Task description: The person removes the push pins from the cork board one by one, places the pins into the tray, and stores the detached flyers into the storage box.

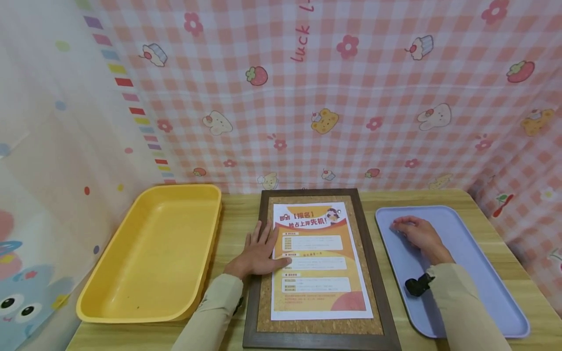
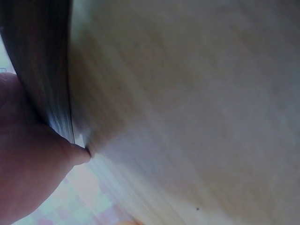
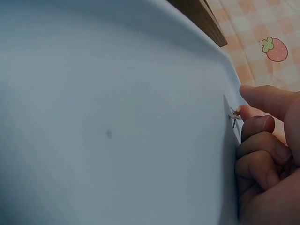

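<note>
My left hand (image 1: 259, 256) lies spread over the left side of a framed cork board (image 1: 329, 326), its thumb on a printed orange-and-white sheet (image 1: 313, 265). Small pale pins (image 1: 339, 211) show at the sheet's top corners. The left wrist view has part of the left hand (image 2: 33, 154) against the dark frame (image 2: 40, 61). Over the far left part of a purple tray (image 1: 465, 253) is my right hand (image 1: 421, 236). In the right wrist view, a fingertip meets small metal thumbtacks (image 3: 235, 114) at the tray's edge; the thumb stands apart, other fingers loosely curled.
A yellow bin (image 1: 153, 258) stands left of the board on the wooden table (image 1: 232, 214). A checked, patterned cloth (image 1: 298, 97) hangs behind the table. Around the right wrist is a black camera mount (image 1: 417, 285), above the tray.
</note>
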`<action>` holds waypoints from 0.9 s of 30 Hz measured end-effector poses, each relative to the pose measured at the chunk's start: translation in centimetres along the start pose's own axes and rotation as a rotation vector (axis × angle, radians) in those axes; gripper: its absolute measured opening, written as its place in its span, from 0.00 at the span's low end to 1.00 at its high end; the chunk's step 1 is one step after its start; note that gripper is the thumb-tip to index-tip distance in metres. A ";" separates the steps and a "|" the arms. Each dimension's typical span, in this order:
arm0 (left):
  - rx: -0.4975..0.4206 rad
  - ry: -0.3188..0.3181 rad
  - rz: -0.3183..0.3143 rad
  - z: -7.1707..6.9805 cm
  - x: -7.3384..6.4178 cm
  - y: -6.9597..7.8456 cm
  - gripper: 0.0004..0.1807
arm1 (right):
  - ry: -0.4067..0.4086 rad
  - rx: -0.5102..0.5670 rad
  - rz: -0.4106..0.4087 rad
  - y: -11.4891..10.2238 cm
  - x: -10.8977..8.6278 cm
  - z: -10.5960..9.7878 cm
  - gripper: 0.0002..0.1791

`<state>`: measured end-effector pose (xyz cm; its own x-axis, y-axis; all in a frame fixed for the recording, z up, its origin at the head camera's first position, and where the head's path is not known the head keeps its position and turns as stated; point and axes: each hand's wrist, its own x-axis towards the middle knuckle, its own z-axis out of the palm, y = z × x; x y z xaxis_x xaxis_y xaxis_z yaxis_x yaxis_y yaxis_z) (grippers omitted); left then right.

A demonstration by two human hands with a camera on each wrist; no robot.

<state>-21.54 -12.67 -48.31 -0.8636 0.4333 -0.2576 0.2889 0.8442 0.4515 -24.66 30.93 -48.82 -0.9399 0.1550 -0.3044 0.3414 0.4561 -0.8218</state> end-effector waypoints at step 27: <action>0.028 -0.002 -0.020 0.0 0.1 -0.1 0.53 | -0.086 0.149 -0.212 -4.8 0.2 2.5 0.25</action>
<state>-21.61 -12.67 -48.38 -0.8687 0.4168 -0.2677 0.2830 0.8612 0.4222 -26.49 26.57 -46.16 -0.9883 -0.0084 -0.1525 0.1409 0.3356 -0.9314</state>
